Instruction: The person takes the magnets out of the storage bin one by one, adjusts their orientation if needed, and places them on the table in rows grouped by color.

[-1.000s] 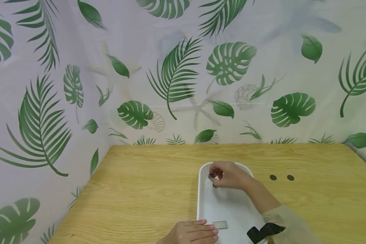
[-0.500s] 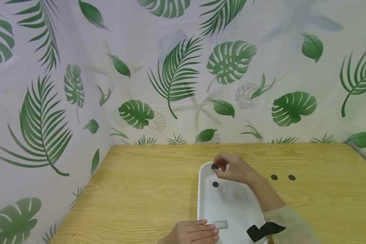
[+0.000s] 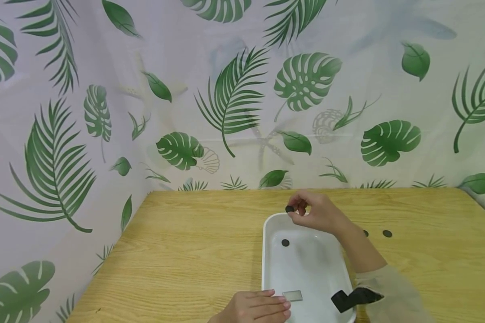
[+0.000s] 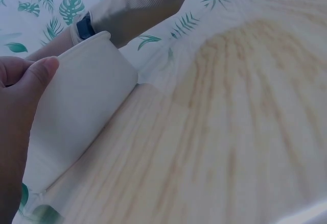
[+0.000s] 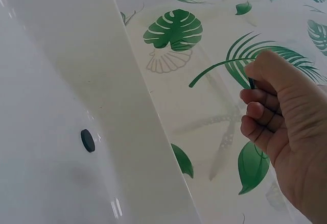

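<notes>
In the head view, a white tray (image 3: 307, 278) stands on the wooden table. My right hand (image 3: 319, 213) is above its far rim, pinching a small black disc (image 3: 289, 209) between thumb and forefinger; the other fingers are curled. A second black disc (image 3: 285, 242) lies in the tray, and shows in the right wrist view too as a dark disc (image 5: 88, 140). My left hand (image 3: 256, 307) rests over the tray's left rim, fingers straight, close to a small greyish rectangular plate (image 3: 293, 296). The left wrist view shows that thumb (image 4: 38, 78) at the rim.
Two more black discs lie on the table right of the tray, one disc (image 3: 387, 233) in full view, the other partly hidden by the right forearm. A leaf-printed curtain (image 3: 242, 89) hangs behind the wooden table (image 3: 186, 251). A black strap (image 3: 355, 299) circles the right sleeve.
My right hand has risen with its black disc from inside the tray to the far rim. The disc left lying in the tray has come into full view. The left hand stays put.
</notes>
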Demonstrator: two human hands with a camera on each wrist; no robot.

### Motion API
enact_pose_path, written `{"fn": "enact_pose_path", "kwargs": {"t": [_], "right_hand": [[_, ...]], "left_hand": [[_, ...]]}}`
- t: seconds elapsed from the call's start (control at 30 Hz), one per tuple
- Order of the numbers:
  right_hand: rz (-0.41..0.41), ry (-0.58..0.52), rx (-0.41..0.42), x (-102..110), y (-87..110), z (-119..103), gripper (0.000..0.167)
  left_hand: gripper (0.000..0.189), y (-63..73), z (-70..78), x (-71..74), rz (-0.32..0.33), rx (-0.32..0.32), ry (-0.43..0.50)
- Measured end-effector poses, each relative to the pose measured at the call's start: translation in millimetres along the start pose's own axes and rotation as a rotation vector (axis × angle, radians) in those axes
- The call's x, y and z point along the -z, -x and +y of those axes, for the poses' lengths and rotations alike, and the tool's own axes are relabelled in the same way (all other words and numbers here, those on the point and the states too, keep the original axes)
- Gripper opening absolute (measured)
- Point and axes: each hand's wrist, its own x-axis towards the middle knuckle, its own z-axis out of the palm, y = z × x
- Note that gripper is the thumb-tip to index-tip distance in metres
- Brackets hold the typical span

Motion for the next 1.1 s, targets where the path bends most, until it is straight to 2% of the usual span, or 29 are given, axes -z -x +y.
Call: {"fn": "enact_pose_path", "kwargs": {"t": [0.43, 0.63, 0.83, 1.1], "right_hand": [[0.036, 0.034, 0.017, 27.2, -8.8, -12.3, 0.027], [0.039, 0.077, 0.028, 43.2, -8.8, -19.0, 0.028], [0.048, 0.117, -0.012, 58.3, -0.2, -22.0, 0.027], [0.036, 0.132, -0.025, 70.2, 16.9, -18.0, 0.033]], "left_hand": [[0.024, 3.8, -0.4, -1.9, 0.008, -0.015, -0.012], [0.026, -5.4, -3.9, 7.5, 0.017, -0.037, -0.017], [0.024, -16.1, -7.6, 15.8, 0.042, -0.064, -0.039], [0.023, -16.1, -8.4, 15.3, 0.049, -0.07, -0.051]]}}
